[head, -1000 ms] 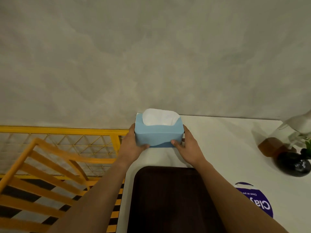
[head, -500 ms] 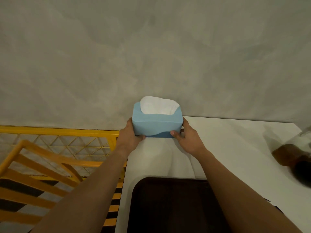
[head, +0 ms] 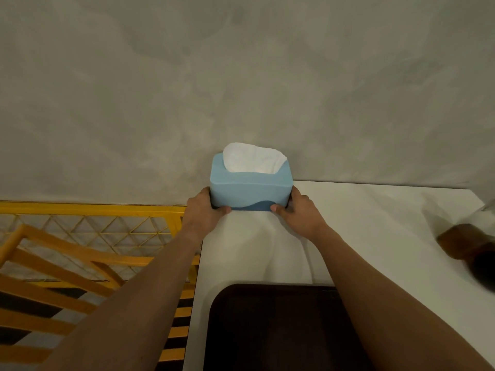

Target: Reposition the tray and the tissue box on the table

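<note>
The tissue box [head: 250, 190] sits at the far left corner of the white desk [head: 375, 223], hard up by the grey wall [head: 241, 76]; it is light blue with a darker blue wave along its lower front, and a white tissue [head: 253, 159] puffs out of the opening on top. Both hands hold it — the left hand [head: 205, 211] is pressed to the box's left end with the thumb hooked round the lower front edge; the right hand [head: 300, 214] mirrors it on the right end, thumb tip on the dark band at the front. Each grip is clamped on the box, the fingers behind it mostly hidden; whether the box's base rests fully on the desk or is slightly raised cannot be told.

The tray [head: 278, 328] lies nearer the person, at the bottom of the head view; it is dark brown with rounded corners, flat on the desk, well apart from the box with bare white surface between them; the right forearm crosses over its right side.

At the right edge a blurred brown and dark object [head: 471, 247] stands on the desk — too smeared to name. To the left of the desk, beyond its edge, runs a yellow metal railing [head: 91, 210] with a lattice panel; orange slats [head: 53, 263] lie below it.
</note>
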{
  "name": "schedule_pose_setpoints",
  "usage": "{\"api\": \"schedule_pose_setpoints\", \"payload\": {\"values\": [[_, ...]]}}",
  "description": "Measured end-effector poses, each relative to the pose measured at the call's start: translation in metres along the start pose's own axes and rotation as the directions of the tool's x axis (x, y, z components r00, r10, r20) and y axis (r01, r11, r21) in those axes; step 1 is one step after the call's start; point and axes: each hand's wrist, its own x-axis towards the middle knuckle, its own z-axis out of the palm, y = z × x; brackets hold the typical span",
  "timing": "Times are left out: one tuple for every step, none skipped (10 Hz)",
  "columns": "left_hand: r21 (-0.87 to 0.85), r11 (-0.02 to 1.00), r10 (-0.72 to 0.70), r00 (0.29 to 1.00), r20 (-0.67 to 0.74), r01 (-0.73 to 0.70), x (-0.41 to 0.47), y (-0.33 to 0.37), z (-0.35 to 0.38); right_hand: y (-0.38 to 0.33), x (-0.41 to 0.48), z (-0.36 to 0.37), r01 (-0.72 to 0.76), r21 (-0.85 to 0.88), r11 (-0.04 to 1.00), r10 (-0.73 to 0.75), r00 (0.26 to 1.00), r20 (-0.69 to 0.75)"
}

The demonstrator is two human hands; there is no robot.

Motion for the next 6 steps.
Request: {"api": "schedule_pose_setpoints", "payload": {"values": [[-0.004,1.000,0.001,1.000,-0.009,-0.001,-0.002,0.000,0.000,0.002,0.000,0.000,0.000,-0.011,1.000,0.000,1.000,0.013],[-0.005,1.000,-0.003,1.000,-0.021,0.003,-0.003,-0.001,0.001,0.001,-0.001,0.000,-0.002,-0.011,1.000,0.002,1.000,0.020],[-0.003,1.000,-0.006,1.000,-0.027,0.006,-0.004,-0.001,0.001,-0.002,-0.002,-0.002,-0.003,0.000,1.000,0.003,1.000,0.031],[-0.023,0.999,-0.024,1.000,-0.019,0.024,-0.004,-0.001,0.003,-0.003,-0.002,-0.001,-0.011,0.003,1.000,0.011,0.999,0.030],[-0.015,0.999,-0.033,0.999,0.017,0.033,-0.006,0.003,0.000,-0.010,-0.004,-0.004,-0.021,-0.022,1.000,0.022,0.999,0.039],[-0.063,0.996,-0.056,0.995,0.084,0.061,-0.007,0.008,-0.004,-0.018,-0.003,-0.011,-0.055,-0.044,0.998,0.057,0.997,0.057]]}}
